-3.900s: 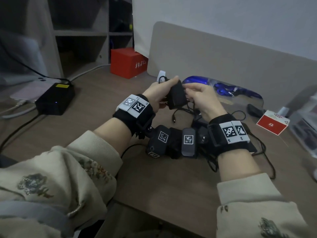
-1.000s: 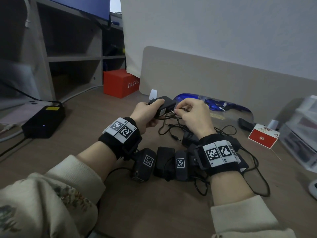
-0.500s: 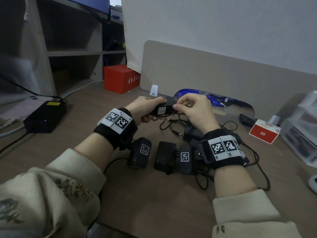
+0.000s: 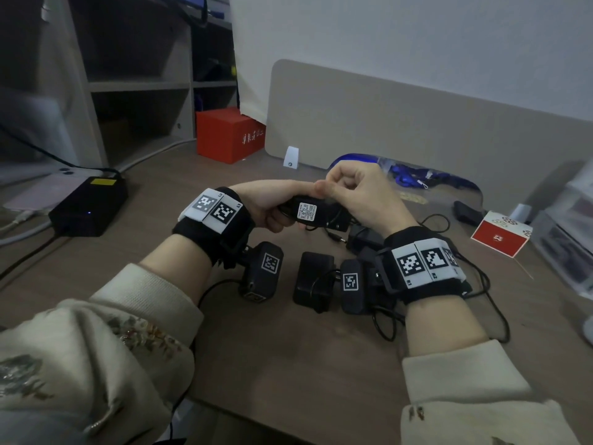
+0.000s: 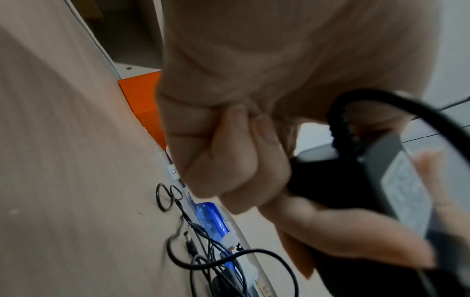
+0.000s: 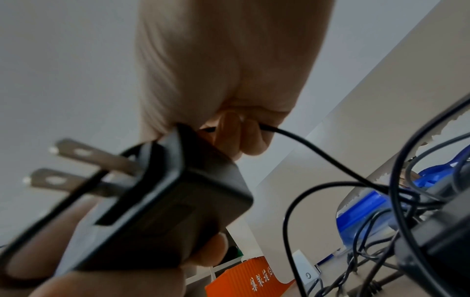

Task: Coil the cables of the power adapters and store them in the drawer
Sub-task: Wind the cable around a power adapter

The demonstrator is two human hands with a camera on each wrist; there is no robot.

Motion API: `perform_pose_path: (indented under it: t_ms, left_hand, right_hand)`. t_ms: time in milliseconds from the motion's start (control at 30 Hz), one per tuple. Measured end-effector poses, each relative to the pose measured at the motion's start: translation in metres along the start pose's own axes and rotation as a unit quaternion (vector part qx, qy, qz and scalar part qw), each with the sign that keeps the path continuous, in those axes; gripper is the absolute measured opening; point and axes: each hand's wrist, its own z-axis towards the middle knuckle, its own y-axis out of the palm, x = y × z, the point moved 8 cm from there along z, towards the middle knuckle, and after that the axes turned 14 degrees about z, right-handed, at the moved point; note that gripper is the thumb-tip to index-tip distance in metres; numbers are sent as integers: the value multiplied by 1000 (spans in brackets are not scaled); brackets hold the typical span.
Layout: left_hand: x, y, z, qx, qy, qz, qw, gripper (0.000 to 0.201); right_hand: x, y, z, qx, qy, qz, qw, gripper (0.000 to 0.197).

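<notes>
Both hands raised together above the desk [image 4: 288,364], centre of the head view. Left hand [image 4: 272,203] wraps the black power adapter [image 4: 316,213], label side up; its long axis runs roughly left-right across the frame, prongs toward the left-hand end (right wrist view). Right hand [image 4: 356,191], fingers curled, pinches the adapter's thin cable [image 6: 305,148] just above the body's right end, touching the left thumb tip. From the pinch the cable drops away to lower right, into the loose tangle on the desk.

Judgement: winding in progress; the right hand is the nearer one to the slack and must carry it round the adapter's short section, across the long axis.

Other adapters [image 4: 313,281] lie on the desk below the hands, uncoiled. No drawer clearly in view.
</notes>
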Motion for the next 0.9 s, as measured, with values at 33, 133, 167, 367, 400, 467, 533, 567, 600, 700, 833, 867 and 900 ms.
perform_pose_path:
  t_ms: [33,133,167,367,400,467,533,567,600,700,833,867,900]
  left_hand:
    - [0,1,0,-7,5,-6,1000,35]
    - [1,4,-3,-21,18,-27,999,34]
    - [2,5,-3,-20,24,-36,999,32]
    - [16,15,-10,-82,112,-130,982,28]
    - [22,19,-12,-111,139,-151,972,36]
    - [28,24,-15,-135,166,-187,959,55]
    - [31,20,-13,-109,184,-220,952,50]
    - [33,17,-13,-88,195,-233,949,35]
    - [36,15,-14,-67,202,-251,944,21]
    - [41,6,-14,4,210,-290,934,24]
    - [44,-8,-12,90,213,-277,933,35]
    - [43,-12,-12,110,210,-283,929,35]
    - [39,-17,-10,134,203,-288,926,36]
  right_hand:
    - [-2,0,0,3,-6,7,1000,38]
    - [-5,-2,-1,24,-22,32,999,49]
    - [-5,-3,0,33,-26,39,998,54]
    - [-7,-14,-1,84,-46,91,991,64]
    - [-6,-12,-1,84,-41,111,989,63]
    - [-1,-6,1,68,-29,145,987,60]
    - [5,-1,5,56,-3,197,979,49]
    - [6,-1,7,56,12,207,977,43]
    - [9,-2,10,63,36,177,982,38]
    - [18,-8,11,71,66,8,995,33]
    - [16,-6,3,66,47,30,996,44]
    - [16,-5,2,59,47,19,997,46]
    - [14,-2,3,45,49,5,998,46]
